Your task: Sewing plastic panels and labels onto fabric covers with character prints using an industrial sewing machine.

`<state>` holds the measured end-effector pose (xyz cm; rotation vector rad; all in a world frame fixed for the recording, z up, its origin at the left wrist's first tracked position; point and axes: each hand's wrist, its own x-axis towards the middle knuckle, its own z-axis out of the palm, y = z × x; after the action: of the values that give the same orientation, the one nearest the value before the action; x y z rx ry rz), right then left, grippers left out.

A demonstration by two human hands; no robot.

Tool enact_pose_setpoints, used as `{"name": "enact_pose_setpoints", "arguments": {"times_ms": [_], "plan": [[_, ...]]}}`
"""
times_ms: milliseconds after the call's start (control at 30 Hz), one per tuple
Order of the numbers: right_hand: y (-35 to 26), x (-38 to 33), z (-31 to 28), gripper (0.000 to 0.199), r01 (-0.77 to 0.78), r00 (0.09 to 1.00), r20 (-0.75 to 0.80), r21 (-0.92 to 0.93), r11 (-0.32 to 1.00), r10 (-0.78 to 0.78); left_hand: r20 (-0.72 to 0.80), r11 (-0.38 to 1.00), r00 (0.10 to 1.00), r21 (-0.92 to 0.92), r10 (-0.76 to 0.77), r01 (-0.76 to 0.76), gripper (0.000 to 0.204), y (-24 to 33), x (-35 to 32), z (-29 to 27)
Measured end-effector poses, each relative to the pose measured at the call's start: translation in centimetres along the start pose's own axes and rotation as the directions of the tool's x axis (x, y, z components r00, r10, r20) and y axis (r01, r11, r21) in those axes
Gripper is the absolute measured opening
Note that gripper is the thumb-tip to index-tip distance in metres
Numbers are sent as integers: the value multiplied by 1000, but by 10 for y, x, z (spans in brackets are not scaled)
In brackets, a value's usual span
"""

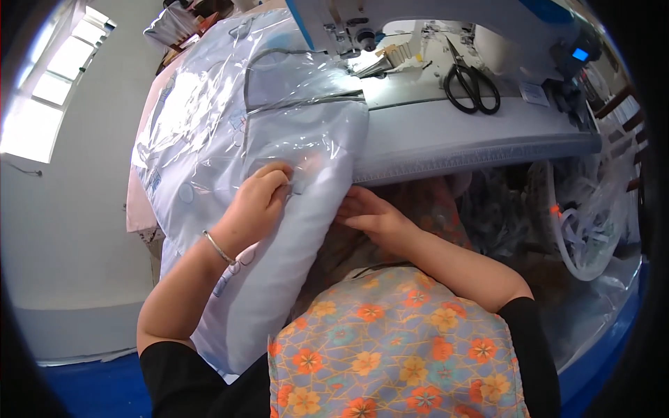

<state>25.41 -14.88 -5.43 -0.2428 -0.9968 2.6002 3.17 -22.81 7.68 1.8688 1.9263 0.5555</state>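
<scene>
Below the sewing table [481,139], the left hand [254,205] pinches the plastic cover [230,118] on a white bundle [279,237]. Right hand [373,216] lies flat against its side, gripping nothing. Wrapping looks unfinished: the lower end seems bare.

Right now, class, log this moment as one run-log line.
left hand: pressing on white fabric bundle | right hand: touching bundle's right edge | clear plastic sheet: over bundle | scissors: on sewing table

We wear black short sleeves, a floral apron (orange and yellow blooms), a thin silver bangle [220,248].
</scene>
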Motion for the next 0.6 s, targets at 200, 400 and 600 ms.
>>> {"name": "enact_pose_setpoints", "arguments": {"times_ms": [200,400,600], "plan": [[27,25,15,67,15,965,255,182,983,-62,5,996,999,87,-32,32,10,-5,9,-7],[83,63,34,57,-8,999,37,222,975,0,88,969,966,56,-244,240,17,-15,20,-14],[57,25,29,32,94,995,12,137,986,-97,79,959,956,37,-284,282,20,-21,23,-22]]}}
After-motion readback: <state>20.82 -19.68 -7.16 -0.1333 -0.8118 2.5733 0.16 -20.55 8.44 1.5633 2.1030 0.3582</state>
